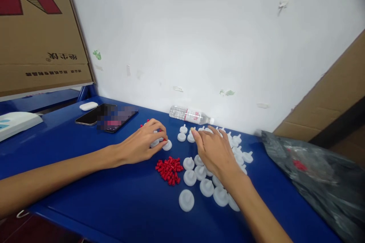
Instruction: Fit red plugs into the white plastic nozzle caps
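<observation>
My left hand [146, 141] is closed, its fingertips pinching a small red tip cap [164, 139] at the spout of a white nozzle lid [167, 145] on the table. More white lids with red tips are partly hidden behind its fingers. My right hand [215, 150] is open, fingers apart, over a spread of white nozzle lids [207, 187]; its palm hides several of them. Between the hands lies a pile of loose red tip caps [169, 170]. A single white lid [186, 200] sits nearer the front edge, apart from the others.
The blue table [137, 197] meets a white wall. A plastic bottle [191, 115] lies along the back. Two phones [121, 117] and a white case [88, 106] are at left, near a cardboard box [42, 38]. A dark plastic bag [316, 182] covers the right side.
</observation>
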`<state>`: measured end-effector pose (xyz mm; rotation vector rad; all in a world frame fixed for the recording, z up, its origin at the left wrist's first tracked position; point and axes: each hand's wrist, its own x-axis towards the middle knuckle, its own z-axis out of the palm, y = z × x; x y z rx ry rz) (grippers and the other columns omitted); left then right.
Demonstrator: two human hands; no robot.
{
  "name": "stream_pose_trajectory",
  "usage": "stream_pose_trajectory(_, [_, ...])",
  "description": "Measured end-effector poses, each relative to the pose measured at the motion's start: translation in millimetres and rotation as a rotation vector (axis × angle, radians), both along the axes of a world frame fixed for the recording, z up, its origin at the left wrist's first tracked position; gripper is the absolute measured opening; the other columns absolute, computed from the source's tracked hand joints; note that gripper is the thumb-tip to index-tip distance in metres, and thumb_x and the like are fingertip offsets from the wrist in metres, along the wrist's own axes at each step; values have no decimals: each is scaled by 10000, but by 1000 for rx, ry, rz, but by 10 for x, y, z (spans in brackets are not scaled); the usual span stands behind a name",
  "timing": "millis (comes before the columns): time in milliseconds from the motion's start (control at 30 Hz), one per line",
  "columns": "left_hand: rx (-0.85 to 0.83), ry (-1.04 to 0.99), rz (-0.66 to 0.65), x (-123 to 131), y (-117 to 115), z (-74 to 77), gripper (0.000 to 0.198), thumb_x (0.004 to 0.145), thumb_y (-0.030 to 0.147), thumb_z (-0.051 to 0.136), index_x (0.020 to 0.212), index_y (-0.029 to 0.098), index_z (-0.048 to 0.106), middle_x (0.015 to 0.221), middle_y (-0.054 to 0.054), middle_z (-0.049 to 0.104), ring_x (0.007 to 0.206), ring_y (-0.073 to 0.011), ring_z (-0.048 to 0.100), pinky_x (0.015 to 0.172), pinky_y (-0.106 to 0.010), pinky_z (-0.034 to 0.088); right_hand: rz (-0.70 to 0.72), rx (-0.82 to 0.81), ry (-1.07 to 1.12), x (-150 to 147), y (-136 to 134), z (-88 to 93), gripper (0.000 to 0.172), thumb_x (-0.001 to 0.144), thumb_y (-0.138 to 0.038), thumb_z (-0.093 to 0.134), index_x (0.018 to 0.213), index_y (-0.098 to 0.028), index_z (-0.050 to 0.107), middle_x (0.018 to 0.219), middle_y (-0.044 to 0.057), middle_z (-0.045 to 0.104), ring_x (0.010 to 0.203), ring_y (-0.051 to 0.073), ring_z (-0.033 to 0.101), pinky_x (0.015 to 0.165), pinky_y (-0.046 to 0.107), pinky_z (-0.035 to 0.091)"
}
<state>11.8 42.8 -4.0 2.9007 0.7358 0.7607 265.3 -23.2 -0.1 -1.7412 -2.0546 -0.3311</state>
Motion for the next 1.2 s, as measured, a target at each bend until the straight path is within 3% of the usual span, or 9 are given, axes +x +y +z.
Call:
stream_pose_trajectory(233, [13,35,28,-21,42,-48,176,1014,238,516,1060,191,680,1131,-96,603,1123,-258,496,959,-428,459,30,-35,-12,-4,41,-76,531,1083,-450,247,1174,-185,698,1130,141,751,1316,343,548,1093,627,340])
stream_pose_trajectory(333, [30,1,-3,-28,55,-50,211,1009,221,526,1165,213,667,1164,-96,606,1147,-259,494,985,-444,455,128,-56,-6,-22,51,-38,501,1086,-432,246,1268,-197,649,1186,116,739,1303,319,555,1100,597,351])
stream_pose_trajectory(433, [40,-8,-89,-19,35,-31,191,1005,224,563,1149,230,689,1202,-97,607,1179,-261,493,999,-436,456,209,-93,-1,-34,53,-39,510,1089,-440,235,1250,-219,666,1193,104,738,1311,298,548,1105,569,363])
stream_pose_trajectory(633, [3,57,-215,8,-30,-4,181,979,234,636,1115,283,746,1300,-94,577,1249,-279,478,1030,-432,452,222,-158,18,-35,51,-92,513,1093,-431,225,1241,-218,668,1235,105,719,1345,279,530,1129,552,350])
stream_pose_trajectory(767, [-25,87,-242,9,-27,4,200,967,232,653,1113,313,764,1327,-89,565,1250,-275,478,1019,-423,450,257,-103,30,-59,30,-16,463,1097,-366,256,1103,-211,693,1156,82,744,1237,258,616,1111,523,355])
stream_pose_trajectory(967, [-6,72,-252,6,0,-21,165,949,222,680,1048,301,785,1267,-86,600,1198,-266,503,1007,-409,431,292,62,72,-140,-52,104,248,1038,-343,474,957,-214,669,980,38,737,951,220,669,947,436,440])
stream_pose_trajectory(1100, [13,103,-231,-6,17,-42,131,978,217,636,1024,245,756,1216,-86,623,1204,-264,494,1011,-403,412,287,64,53,-164,-81,73,114,967,-320,596,989,-219,644,987,36,691,807,199,639,753,370,494])
stream_pose_trajectory(1200, [46,120,-204,-18,49,-51,120,998,210,599,1047,216,708,1207,-80,647,1203,-262,501,1000,-403,399,292,65,27,-160,-66,45,125,981,-273,569,1077,-215,624,1053,35,673,723,167,636,638,331,490])
